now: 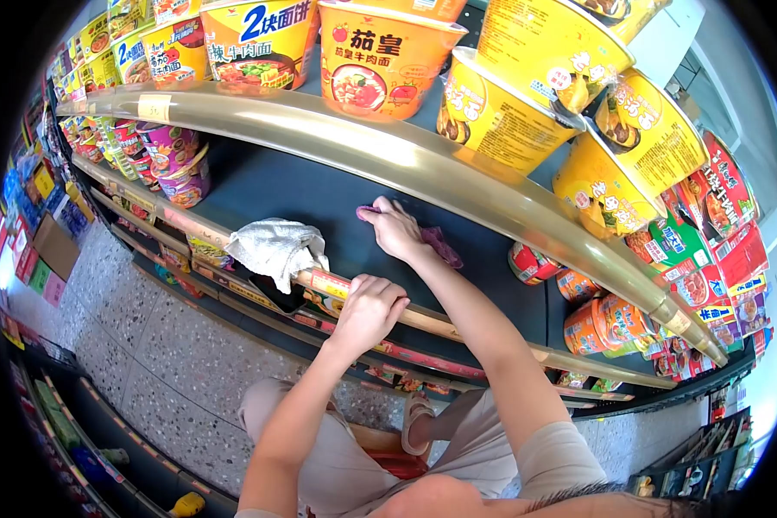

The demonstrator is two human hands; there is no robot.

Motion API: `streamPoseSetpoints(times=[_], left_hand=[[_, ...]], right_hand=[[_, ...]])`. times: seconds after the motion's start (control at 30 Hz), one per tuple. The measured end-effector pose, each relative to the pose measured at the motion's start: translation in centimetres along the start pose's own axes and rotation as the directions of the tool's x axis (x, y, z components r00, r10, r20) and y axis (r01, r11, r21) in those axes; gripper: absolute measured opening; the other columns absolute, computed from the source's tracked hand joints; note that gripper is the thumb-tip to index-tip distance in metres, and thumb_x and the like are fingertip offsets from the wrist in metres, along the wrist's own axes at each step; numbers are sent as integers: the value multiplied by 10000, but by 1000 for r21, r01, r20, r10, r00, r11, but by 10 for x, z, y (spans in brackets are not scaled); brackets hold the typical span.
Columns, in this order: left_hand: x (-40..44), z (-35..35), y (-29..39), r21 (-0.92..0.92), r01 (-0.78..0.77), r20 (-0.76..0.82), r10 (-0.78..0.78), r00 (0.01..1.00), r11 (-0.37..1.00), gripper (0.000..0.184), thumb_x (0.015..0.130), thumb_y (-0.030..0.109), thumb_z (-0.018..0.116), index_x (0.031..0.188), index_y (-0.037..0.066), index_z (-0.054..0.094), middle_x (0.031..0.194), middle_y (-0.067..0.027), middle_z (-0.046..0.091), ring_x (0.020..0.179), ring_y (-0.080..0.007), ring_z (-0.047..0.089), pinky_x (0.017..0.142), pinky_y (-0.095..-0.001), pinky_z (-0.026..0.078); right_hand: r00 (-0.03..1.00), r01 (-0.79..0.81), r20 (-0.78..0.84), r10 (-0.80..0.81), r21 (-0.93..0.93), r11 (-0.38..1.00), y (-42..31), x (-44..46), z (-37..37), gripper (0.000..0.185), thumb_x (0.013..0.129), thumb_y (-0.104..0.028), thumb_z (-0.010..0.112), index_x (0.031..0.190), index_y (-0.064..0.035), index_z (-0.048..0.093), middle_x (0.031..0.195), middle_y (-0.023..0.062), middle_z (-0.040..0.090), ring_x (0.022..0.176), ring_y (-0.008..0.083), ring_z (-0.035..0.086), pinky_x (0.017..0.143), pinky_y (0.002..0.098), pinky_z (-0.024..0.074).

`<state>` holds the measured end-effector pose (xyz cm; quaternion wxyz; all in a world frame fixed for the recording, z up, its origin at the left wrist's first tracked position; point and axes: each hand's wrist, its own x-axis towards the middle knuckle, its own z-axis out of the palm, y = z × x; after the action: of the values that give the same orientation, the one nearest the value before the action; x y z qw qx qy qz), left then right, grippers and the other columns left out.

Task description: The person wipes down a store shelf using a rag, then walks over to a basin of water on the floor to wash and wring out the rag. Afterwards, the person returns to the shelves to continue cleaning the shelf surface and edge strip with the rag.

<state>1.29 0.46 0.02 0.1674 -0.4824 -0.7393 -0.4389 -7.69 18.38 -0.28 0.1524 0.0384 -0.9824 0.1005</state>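
Observation:
My right hand (pixel 394 230) reaches onto the dark shelf board (pixel 319 186) and presses a purple cloth (pixel 441 247) against it. Part of the cloth shows at the fingertips and part by the wrist; the rest is hidden under the hand. At the front edge of this shelf, my left hand (pixel 369 309) is closed around the price-label rail (pixel 432 323). Left of that hand, a crumpled white cloth (pixel 278 248) hangs over the rail.
Yellow and orange instant noodle tubs (pixel 388 60) fill the shelf above, behind a shiny front rail (pixel 319 121). Stacked noodle cups (pixel 178 164) stand at the shelf's left, and more cups (pixel 609 324) at its right. Below is a speckled floor (pixel 173 380).

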Motion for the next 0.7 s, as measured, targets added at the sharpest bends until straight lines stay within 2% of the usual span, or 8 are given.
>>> streamPoseSetpoints(times=[0.07,0.17,0.2,0.4,0.53,0.7], left_hand=[[-1,-1,0,5,-11,3,11,1000,1000,103,816,132,708,838,45,657,824,-101,637,845,-297,602,855,-402,418],[-1,-1,1,16,-27,5,26,1000,1000,106,812,134,711,826,44,658,824,-103,634,842,-300,600,850,-404,420],[-1,0,1,16,-32,3,32,999,999,106,811,135,712,822,44,658,824,-104,634,841,-301,600,849,-404,420],[-1,1,1,31,-37,26,36,999,999,119,822,150,704,796,47,651,803,-98,624,835,-292,595,854,-400,415],[-3,1,2,36,-33,24,32,999,999,122,829,158,699,793,50,656,798,-100,620,840,-292,590,871,-400,406],[-3,3,2,38,-36,11,36,999,999,125,829,152,697,778,47,651,790,-104,620,835,-305,592,869,-407,409]], right_hand=[[999,-30,30,30,8,999,-1,0,0,293,959,-159,511,1188,-242,675,1180,98,542,1146,332,553,921,454,483],[999,-23,31,21,46,999,-4,-4,-6,329,945,-115,517,1207,-242,668,1196,96,531,1175,326,532,940,446,479],[1000,-12,19,11,40,999,-4,-5,-5,356,930,-83,523,1218,-239,664,1189,93,533,1169,322,529,942,448,477],[998,-18,53,16,41,999,-5,-21,-14,345,931,-93,516,1210,-226,669,1170,109,536,1115,322,548,934,449,476],[998,51,36,-52,29,998,4,-37,-16,319,940,-104,509,1189,-205,681,1134,127,549,1100,323,557,914,445,477],[997,65,42,-67,53,996,9,-57,-24,321,936,-105,514,1191,-202,682,1127,123,549,1102,318,556,899,436,479]])
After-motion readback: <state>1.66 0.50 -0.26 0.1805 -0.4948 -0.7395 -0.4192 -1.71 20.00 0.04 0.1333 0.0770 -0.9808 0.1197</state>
